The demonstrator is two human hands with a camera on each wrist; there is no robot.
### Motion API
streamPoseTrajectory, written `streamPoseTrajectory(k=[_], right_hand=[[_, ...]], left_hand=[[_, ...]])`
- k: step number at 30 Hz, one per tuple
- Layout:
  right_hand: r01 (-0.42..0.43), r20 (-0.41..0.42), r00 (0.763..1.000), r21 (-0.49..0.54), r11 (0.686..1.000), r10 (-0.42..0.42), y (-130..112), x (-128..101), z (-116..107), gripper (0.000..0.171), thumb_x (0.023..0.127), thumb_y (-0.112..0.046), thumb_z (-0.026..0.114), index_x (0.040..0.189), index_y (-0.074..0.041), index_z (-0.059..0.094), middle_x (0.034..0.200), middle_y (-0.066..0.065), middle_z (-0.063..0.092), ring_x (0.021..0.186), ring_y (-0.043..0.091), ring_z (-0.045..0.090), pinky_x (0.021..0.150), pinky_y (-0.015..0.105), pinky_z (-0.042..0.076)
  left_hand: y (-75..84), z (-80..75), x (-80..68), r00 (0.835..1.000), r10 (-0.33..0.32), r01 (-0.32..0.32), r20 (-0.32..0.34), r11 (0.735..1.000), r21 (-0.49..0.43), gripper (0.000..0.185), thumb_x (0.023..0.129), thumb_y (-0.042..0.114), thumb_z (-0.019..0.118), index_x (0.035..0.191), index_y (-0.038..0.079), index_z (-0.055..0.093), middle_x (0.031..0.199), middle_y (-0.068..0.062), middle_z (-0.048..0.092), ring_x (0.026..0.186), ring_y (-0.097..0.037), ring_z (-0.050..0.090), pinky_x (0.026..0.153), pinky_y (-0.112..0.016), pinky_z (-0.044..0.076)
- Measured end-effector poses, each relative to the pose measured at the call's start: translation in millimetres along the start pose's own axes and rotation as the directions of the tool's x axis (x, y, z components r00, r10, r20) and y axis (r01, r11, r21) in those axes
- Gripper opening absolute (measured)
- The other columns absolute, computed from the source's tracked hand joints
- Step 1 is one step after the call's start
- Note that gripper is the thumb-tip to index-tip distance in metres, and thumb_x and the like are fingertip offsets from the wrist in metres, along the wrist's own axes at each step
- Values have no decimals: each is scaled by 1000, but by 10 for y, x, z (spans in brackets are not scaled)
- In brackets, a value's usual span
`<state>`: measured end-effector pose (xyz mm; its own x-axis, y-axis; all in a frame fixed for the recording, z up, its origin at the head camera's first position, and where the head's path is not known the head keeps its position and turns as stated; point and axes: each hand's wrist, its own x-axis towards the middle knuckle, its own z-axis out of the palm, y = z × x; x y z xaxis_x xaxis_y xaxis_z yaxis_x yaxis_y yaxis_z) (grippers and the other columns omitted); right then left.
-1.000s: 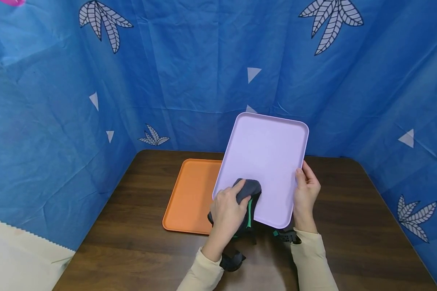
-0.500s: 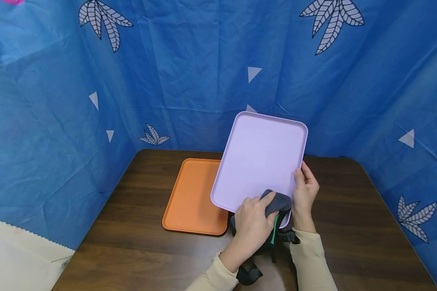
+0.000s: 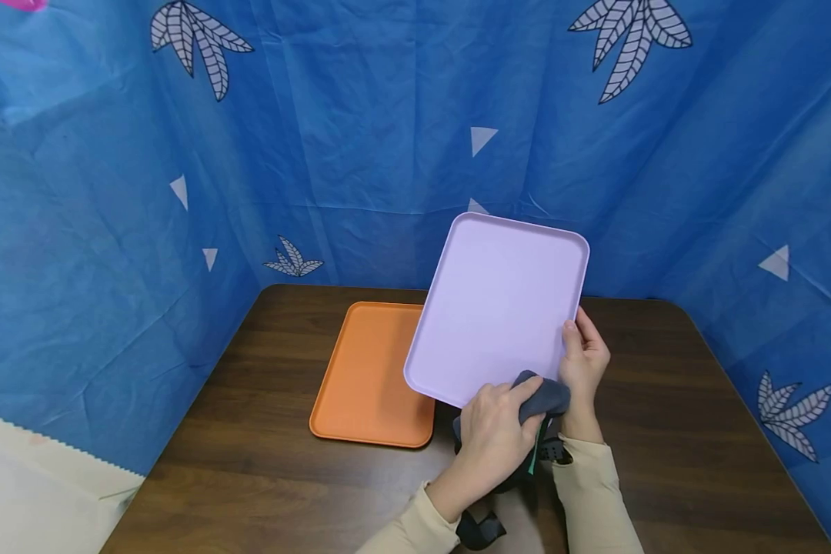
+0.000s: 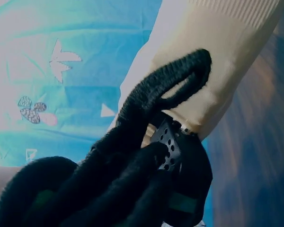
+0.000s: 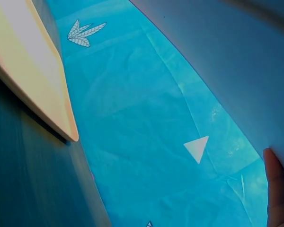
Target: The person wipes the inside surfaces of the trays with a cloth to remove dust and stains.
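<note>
The left hand (image 3: pixel 492 438) and grey cloth (image 3: pixel 543 398) hide the lilac tray's (image 3: pixel 502 308) near corner, and the tray covers the orange tray's (image 3: pixel 367 377) right edge.

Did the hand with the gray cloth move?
Yes. The left hand with the gray cloth slid right, away from the orange tray, toward the right hand.

Head high, wrists close (both blue-backed)

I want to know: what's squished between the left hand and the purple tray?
A dark grey cloth, gripped by the left hand against the purple tray; head view shows it.
</note>
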<state>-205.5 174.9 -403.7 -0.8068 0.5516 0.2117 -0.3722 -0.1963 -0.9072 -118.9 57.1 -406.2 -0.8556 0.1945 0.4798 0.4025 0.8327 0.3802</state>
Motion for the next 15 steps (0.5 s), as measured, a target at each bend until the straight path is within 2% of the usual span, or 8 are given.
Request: streamPoseTrajectory(k=[5,10,15], right_hand=[[6,5,1000,-34,999,-6,-11,3,-13,32,87,-1,50,118,5,53,101,-2,64,82,4,58,68,13,46],[-16,19,1000,-54,998,17,0,-11,-11,34,88,-3,50,121,3,52,115,12,59,87,4,56,71,13,45],[-9,20,1000,-66,998,10,39,-13,-5,34,88,-3,50,121,3,52,116,15,58,88,5,56,71,14,45]], left_hand=[[4,2,-46,1000,10,-11,20,1000,8,42,71,35,72,111,36,60,81,6,65,63,-10,52,44,-18,30],[-8,17,-82,999,32,-32,-5,999,34,39,72,34,71,109,35,62,81,7,65,61,-9,51,44,-17,28],[-58,31,-111,999,21,-20,-24,999,33,39,71,32,72,108,36,62,80,7,65,60,-9,51,43,-17,27]])
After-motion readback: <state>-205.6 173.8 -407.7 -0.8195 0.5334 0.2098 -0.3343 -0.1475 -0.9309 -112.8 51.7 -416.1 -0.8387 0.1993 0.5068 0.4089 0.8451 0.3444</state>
